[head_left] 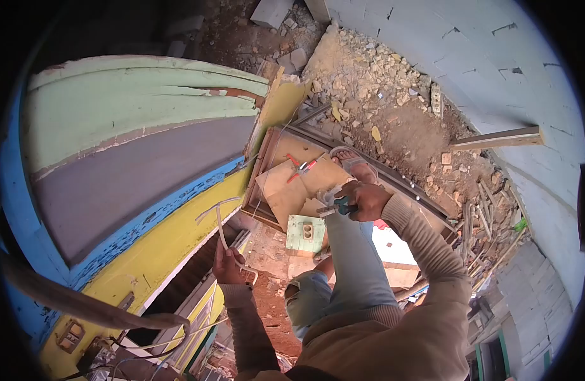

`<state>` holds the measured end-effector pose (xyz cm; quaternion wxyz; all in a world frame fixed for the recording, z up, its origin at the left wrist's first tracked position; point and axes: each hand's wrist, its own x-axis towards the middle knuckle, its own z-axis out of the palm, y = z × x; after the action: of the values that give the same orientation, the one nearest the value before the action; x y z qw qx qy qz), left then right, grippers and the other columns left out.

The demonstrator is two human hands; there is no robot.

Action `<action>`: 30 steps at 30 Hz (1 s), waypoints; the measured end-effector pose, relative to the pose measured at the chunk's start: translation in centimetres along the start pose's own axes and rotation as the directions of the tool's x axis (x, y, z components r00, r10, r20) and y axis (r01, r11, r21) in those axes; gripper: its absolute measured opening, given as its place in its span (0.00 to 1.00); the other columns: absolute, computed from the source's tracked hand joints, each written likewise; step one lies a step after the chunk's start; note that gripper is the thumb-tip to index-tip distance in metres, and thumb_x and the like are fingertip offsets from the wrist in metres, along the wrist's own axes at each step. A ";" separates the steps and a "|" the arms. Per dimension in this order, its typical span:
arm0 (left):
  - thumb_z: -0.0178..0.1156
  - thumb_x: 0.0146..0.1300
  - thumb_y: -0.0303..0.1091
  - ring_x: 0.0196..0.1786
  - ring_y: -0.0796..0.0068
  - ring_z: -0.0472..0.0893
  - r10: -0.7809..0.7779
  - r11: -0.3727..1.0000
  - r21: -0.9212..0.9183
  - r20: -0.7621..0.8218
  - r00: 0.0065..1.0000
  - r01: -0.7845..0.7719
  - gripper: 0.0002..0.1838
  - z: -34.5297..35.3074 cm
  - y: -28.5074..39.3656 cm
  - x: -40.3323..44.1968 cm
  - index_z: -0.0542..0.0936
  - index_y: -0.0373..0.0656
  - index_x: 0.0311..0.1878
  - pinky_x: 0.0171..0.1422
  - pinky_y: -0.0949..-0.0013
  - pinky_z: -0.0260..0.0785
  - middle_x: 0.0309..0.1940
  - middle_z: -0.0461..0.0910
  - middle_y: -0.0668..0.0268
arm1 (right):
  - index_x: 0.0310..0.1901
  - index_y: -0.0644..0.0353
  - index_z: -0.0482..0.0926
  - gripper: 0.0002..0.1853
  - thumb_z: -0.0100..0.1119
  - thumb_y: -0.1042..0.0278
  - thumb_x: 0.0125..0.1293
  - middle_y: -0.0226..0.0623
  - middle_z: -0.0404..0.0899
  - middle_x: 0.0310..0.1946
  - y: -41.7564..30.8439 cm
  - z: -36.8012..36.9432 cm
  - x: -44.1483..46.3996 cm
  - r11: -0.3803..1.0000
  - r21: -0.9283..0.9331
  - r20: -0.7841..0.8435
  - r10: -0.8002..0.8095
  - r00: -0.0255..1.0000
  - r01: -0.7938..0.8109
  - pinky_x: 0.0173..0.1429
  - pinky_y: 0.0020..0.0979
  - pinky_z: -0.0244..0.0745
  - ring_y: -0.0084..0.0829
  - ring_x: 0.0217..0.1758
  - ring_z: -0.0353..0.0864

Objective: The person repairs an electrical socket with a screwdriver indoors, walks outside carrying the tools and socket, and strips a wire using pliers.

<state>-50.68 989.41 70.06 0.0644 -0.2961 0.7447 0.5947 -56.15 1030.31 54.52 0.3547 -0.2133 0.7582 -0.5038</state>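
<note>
A length of pale cable (221,228) is gripped in my left hand (227,263), its upper end bent over near the yellow wall edge and its lower end hooked below the fingers. My right hand (367,202) is closed round the teal handles of a pair of pliers (346,206), whose metal jaws point left above my raised knee. The pliers and the cable are apart. Beyond my right hand, a red-handled tool (299,169) lies on a brown board (276,190). A pale green panel with a socket (297,240) lies between my two hands.
A green, grey, blue and yellow wall (178,209) stands at the left, with a thick cable (83,298) and loose wires below it. Rubble (381,82) covers the ground ahead. A wooden beam (495,138) leans by the pale block wall (457,51). My sandalled foot (356,164) rests on the wooden frame.
</note>
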 end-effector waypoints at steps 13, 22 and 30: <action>0.56 0.74 0.38 0.39 0.78 0.78 0.099 0.995 -0.050 0.299 0.949 -0.088 0.18 3.7 12.5 -12.0 0.79 0.31 0.55 0.48 0.69 0.73 0.33 0.80 0.66 | 0.40 0.68 0.83 0.17 0.68 0.65 0.50 0.54 0.81 0.46 -19.8 3.1 -11.9 0.988 0.015 0.049 0.152 0.987 -0.152 0.51 0.42 0.75 0.46 0.47 0.81; 0.56 0.72 0.39 0.32 0.76 0.81 -0.129 0.948 0.319 0.312 0.941 0.024 0.15 8.3 4.9 -11.0 0.85 0.37 0.46 0.42 0.69 0.73 0.26 0.82 0.65 | 0.54 0.64 0.78 0.25 0.71 0.63 0.57 0.43 0.85 0.43 -27.5 -6.1 -13.4 0.963 -0.040 0.053 0.269 0.962 -0.267 0.53 0.36 0.77 0.33 0.47 0.83; 0.57 0.71 0.27 0.44 0.72 0.85 0.144 0.952 -0.298 0.238 0.960 -0.069 0.13 5.4 16.9 -16.0 0.79 0.34 0.56 0.52 0.68 0.78 0.39 0.85 0.61 | 0.57 0.64 0.80 0.20 0.66 0.72 0.63 0.33 0.83 0.46 -37.2 -11.7 -12.4 0.863 0.340 0.270 0.290 0.918 -0.373 0.56 0.31 0.73 0.23 0.48 0.78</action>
<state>-47.74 1002.16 90.02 0.0844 -0.1817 0.6509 0.7322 -58.13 1031.00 95.37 0.5490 -0.0571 0.6282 -0.5484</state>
